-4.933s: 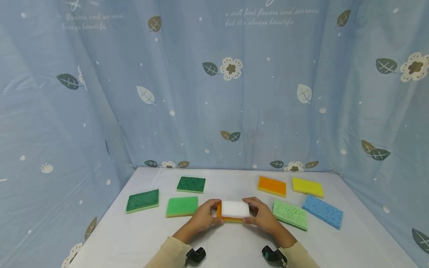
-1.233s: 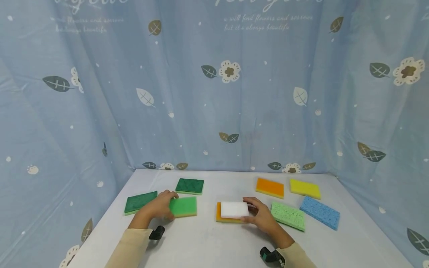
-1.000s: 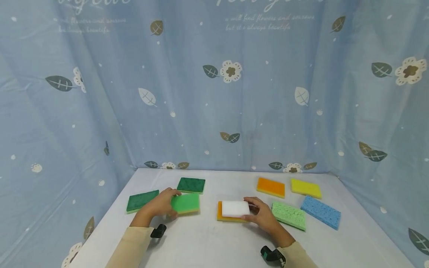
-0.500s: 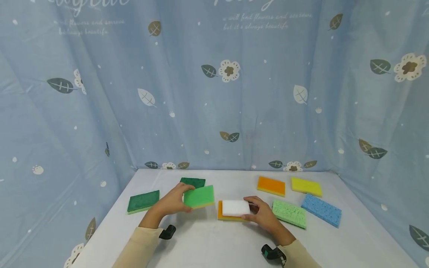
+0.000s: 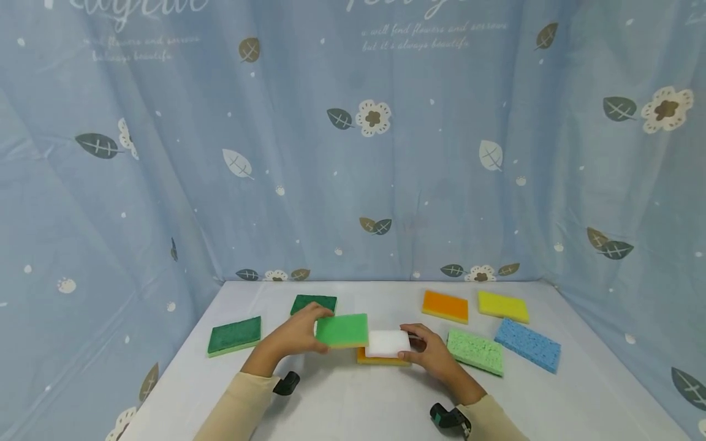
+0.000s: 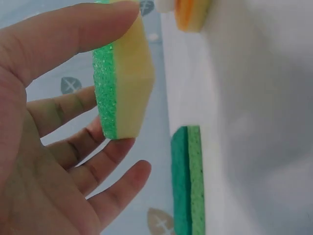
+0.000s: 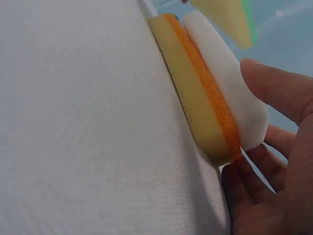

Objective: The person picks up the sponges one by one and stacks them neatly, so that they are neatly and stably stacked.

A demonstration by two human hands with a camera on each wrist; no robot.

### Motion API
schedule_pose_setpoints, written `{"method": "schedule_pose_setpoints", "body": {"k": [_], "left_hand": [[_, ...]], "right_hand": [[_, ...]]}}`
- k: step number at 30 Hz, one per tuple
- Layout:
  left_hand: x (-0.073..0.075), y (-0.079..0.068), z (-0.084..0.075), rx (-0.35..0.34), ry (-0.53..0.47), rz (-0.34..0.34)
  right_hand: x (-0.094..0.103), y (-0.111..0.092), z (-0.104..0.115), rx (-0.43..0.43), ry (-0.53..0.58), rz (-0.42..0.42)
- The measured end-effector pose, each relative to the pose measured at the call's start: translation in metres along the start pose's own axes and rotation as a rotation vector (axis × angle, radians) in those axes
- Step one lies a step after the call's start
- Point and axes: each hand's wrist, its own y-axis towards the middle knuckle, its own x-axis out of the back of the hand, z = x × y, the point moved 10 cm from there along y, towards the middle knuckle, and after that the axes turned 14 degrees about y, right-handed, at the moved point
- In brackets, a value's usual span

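Observation:
A bright green scouring sponge with a yellow underside (image 5: 343,331) is raised off the table. My left hand (image 5: 298,332) pinches its left end, and the left wrist view shows the thumb (image 6: 73,34) across one edge. In the head view its right side overlaps the left end of a white sponge (image 5: 389,344). That white block lies flat on an orange-and-yellow sponge (image 7: 190,93), which rests on the table. My right hand (image 5: 432,355) grips the right end of the white sponge, thumb in front and fingers behind.
Two dark green sponges, one nearer (image 5: 235,335) and one farther (image 5: 313,304), lie at left. Right of the stack are orange (image 5: 445,306), yellow (image 5: 503,306), pale green (image 5: 475,351) and blue (image 5: 527,344) sponges. A blue curtain (image 5: 309,153) hangs behind the white table (image 5: 342,410).
My left hand has left the white-and-orange stack, picked up the bright green sponge from the table at left and carried it right towards the stack. The right hand has stayed at the stack.

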Motion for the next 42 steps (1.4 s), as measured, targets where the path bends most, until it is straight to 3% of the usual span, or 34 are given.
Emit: {"method": "schedule_pose_setpoints", "body": {"k": [9,19,27,42], "left_hand": [[-0.004,0.013,-0.022,-0.018,-0.001,0.024],[-0.016,0.022,-0.035,-0.042,0.000,0.037],[-0.016,0.029,-0.045,-0.029,0.007,0.033],[-0.032,0.036,-0.058,-0.039,0.004,0.038]], "right_hand": [[0.003,-0.002,0.000,-0.007,0.016,-0.001],[0.001,-0.001,-0.002,-0.020,0.050,0.026],[0.010,0.009,-0.031,0.006,0.053,-0.003],[0.006,0.007,-0.034,0.040,0.132,-0.014]]}}
